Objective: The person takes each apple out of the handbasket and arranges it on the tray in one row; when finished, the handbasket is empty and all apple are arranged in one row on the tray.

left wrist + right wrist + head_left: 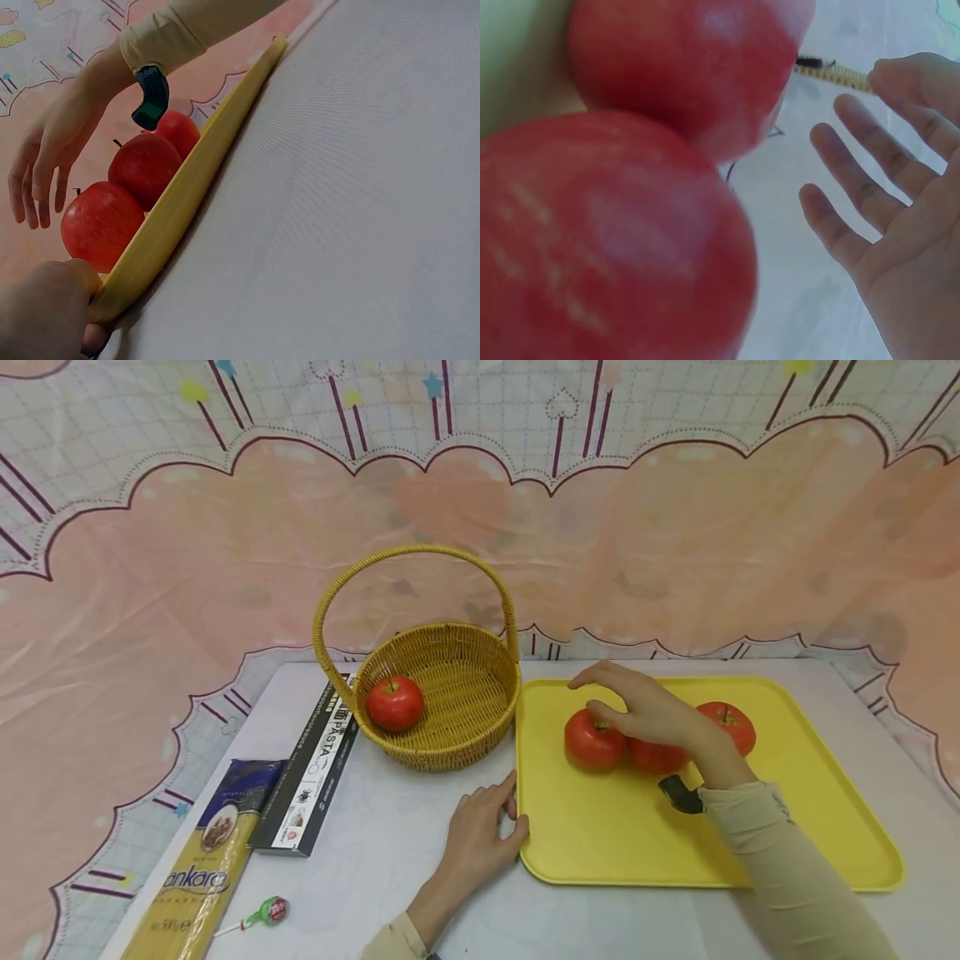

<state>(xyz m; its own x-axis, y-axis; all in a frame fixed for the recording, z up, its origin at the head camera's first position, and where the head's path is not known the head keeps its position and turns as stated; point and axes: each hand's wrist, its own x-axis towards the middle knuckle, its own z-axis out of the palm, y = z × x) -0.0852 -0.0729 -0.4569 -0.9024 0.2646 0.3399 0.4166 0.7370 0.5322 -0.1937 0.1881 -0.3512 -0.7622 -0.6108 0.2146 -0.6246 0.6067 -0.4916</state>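
My left hand [476, 831] grips the left edge of a yellow tray [600, 839]; in the left wrist view the thumb lies at the rim and a fingertip shows below it. Three red apples sit in a row on the tray: a left apple [591, 747], a middle apple [658, 760] partly covered by my right hand [651, 708], and a right apple [733, 727]. That hand hovers over the left and middle ones, fingers spread and loosely bent, holding nothing. In the right wrist view its palm [915, 277] is apart from two large, close apples.
Left of the tray stands a wicker basket [480, 747] with a tall handle and one red apple [395, 710] inside. A black pasta box [307, 785], a spaghetti packet [198, 868] and a green-wrapped lollipop [272, 910] lie further left. A patterned cloth [600, 560] hangs behind.
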